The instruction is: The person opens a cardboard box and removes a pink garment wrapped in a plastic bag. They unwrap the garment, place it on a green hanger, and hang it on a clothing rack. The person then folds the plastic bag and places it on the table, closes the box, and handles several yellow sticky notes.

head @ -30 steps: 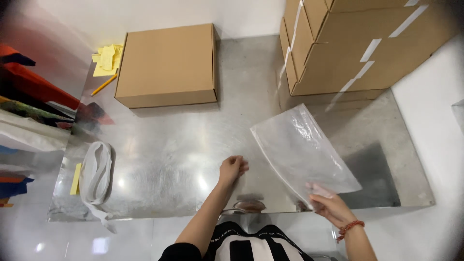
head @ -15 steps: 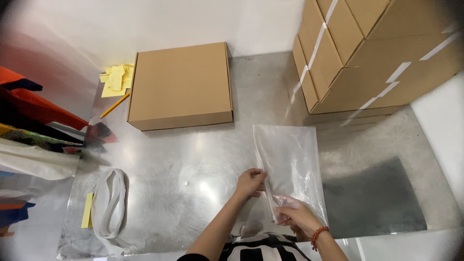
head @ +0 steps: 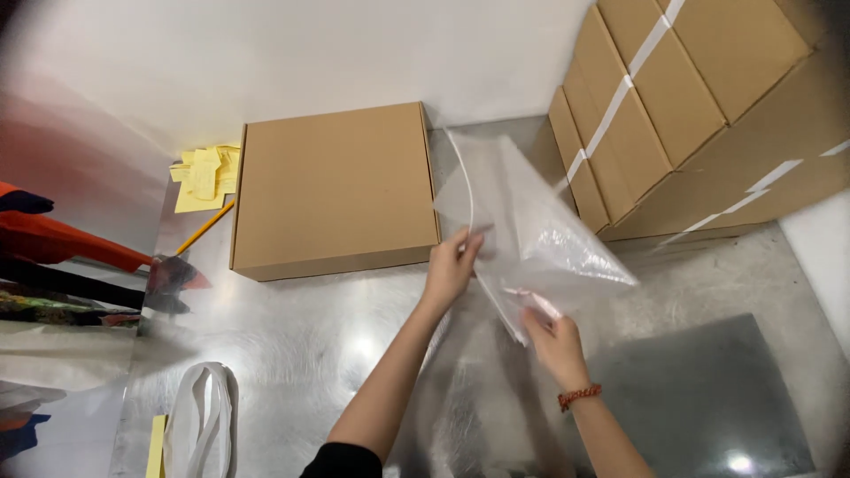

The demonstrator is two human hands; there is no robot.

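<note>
Clearly the clear plastic bag (head: 531, 235), held up in the middle of the frame above the shiny desk (head: 336, 354), looks very light, thin, limp and slippery, so the edges are the best place to hold. The left hand (head: 450, 265) pinches its left edge with a closed grip. The right hand (head: 551, 335), lower, pinches the bottom corner, forearm raised from the lower right.

A packing room: a steel table (head: 301, 354) carries a flat carton (head: 335, 190), taped cartons (head: 699, 106) are stacked far right, yellow slips (head: 205, 175) lie far left, and folded garments (head: 62, 265) sit left.
</note>
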